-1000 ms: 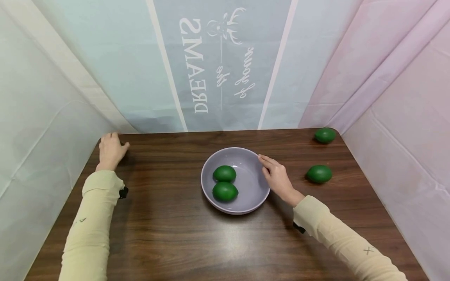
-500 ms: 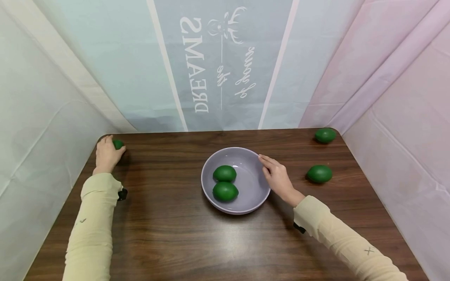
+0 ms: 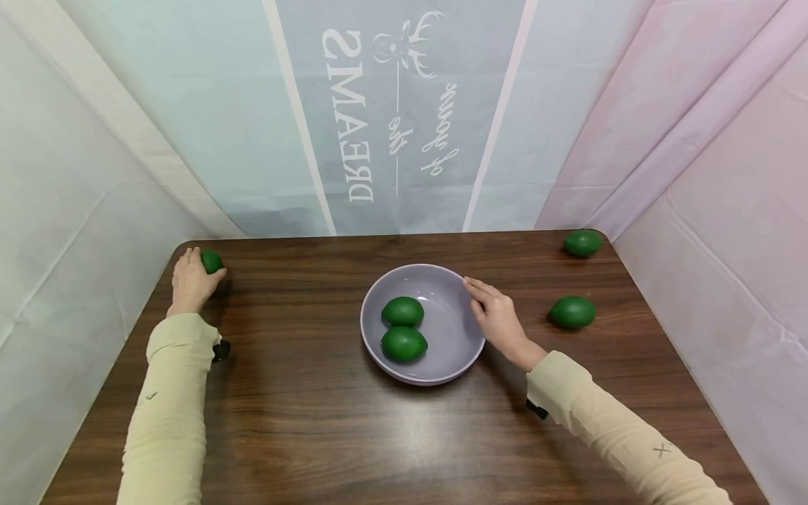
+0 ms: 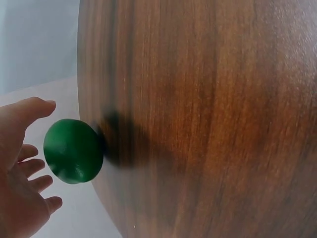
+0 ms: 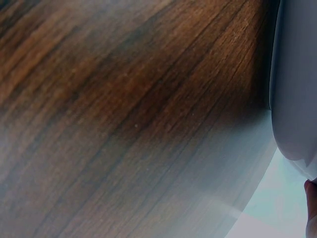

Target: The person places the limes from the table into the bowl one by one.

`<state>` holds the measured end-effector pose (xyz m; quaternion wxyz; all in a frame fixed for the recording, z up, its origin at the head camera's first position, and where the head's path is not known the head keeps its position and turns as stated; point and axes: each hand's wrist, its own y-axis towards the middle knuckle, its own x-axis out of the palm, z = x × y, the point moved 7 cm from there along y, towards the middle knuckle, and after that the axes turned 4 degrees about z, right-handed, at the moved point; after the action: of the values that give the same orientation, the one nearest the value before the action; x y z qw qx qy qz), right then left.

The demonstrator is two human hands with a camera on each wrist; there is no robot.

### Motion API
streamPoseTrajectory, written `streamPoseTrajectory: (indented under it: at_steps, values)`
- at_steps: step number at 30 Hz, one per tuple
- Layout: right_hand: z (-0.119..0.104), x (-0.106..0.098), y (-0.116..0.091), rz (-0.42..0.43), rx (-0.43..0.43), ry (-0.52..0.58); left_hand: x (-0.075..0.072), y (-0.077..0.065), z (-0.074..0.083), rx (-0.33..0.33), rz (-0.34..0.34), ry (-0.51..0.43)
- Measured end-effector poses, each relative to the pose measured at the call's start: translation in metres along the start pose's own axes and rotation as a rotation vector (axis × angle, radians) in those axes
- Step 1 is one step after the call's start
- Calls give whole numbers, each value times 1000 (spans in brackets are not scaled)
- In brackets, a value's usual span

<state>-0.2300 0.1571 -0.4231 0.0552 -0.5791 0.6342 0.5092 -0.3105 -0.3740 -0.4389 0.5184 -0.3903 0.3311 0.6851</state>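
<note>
At the far left corner of the table, my left hand (image 3: 191, 282) is spread beside a green lime (image 3: 211, 261). In the left wrist view a gap shows between the thumb and the lime (image 4: 73, 151), with the other fingers on its far side. My right hand (image 3: 499, 319) rests its fairly straight fingers on the right rim of a lavender bowl (image 3: 451, 351). Inside that bowl, toward its left, two limes lie against each other, a rear lime (image 3: 402, 311) and a front lime (image 3: 405, 344). The right wrist view catches only a fingertip (image 5: 311, 206) by the bowl.
Two more limes are on the right of the dark wooden table (image 3: 303, 421): one lime (image 3: 572, 312) beyond the right hand, another lime (image 3: 583, 243) in the far right corner. Printed cloth (image 3: 404, 210) hangs behind, and pale cloth walls (image 3: 745, 231) border both sides.
My left hand has shifted slightly left and toward me, so the lime it covered now shows beside its thumb. The right hand and bowl stay put.
</note>
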Motion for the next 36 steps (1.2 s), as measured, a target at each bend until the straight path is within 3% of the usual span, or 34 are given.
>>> streamPoseTrajectory:
  at_steps: [21, 36]
  values:
    - [-1, -1, 1, 2, -3, 0, 4, 2, -13, -3, -52, -18]
    - [0, 0, 0, 8, -6, -4, 6, 5, -6, 14, 18, -16]
